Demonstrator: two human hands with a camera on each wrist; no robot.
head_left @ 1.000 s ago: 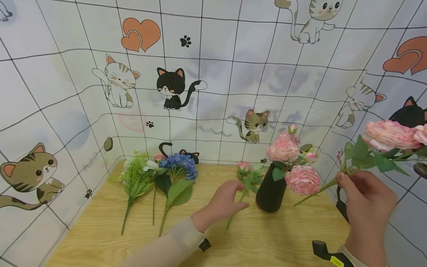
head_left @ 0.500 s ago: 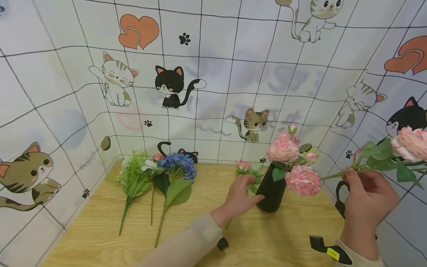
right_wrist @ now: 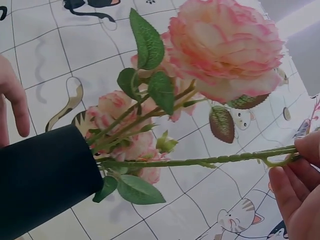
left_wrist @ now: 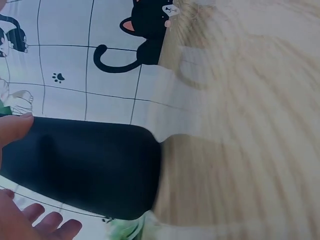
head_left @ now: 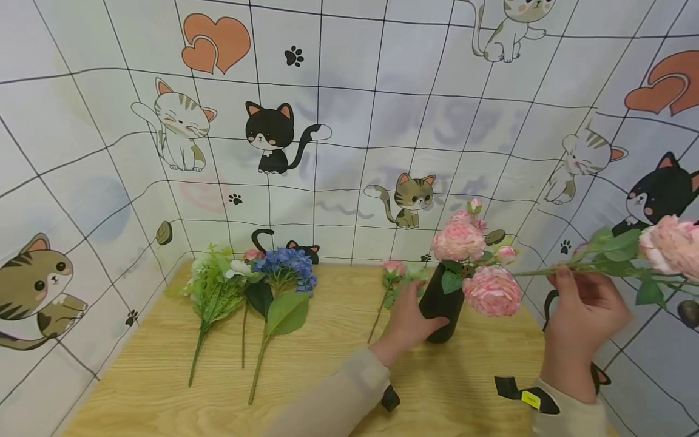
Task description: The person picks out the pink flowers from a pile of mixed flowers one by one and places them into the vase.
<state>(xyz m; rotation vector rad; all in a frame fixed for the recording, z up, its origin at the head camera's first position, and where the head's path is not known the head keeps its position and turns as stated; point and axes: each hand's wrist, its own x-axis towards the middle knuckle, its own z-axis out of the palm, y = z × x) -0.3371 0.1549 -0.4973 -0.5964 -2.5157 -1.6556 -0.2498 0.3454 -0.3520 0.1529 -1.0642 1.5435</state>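
Observation:
A black vase [head_left: 441, 303] stands on the table with several pink peonies [head_left: 457, 238] in it. My left hand [head_left: 404, 321] is at the vase's left side, the thumb overlapping its front and the other fingers spread; in the left wrist view these fingers [left_wrist: 50, 222] show a gap from the vase wall. My right hand [head_left: 587, 309] pinches the green stem [right_wrist: 210, 160] of another pink peony [head_left: 671, 246], held sideways. Its bloom points right, and its bare stem end reaches left to the vase's mouth, overlapping the flowers there.
On the left of the wooden table [head_left: 322, 376] lie white-and-green foliage [head_left: 213, 291] and a blue hydrangea [head_left: 286, 270] with a long stem. A small pink flower [head_left: 394, 267] lies behind my left hand. A cat-printed cloth [head_left: 349, 121] surrounds the table.
My left hand has moved right to the vase. My right hand has turned the peony so that its stem lies nearly level, with the end towards the vase's mouth.

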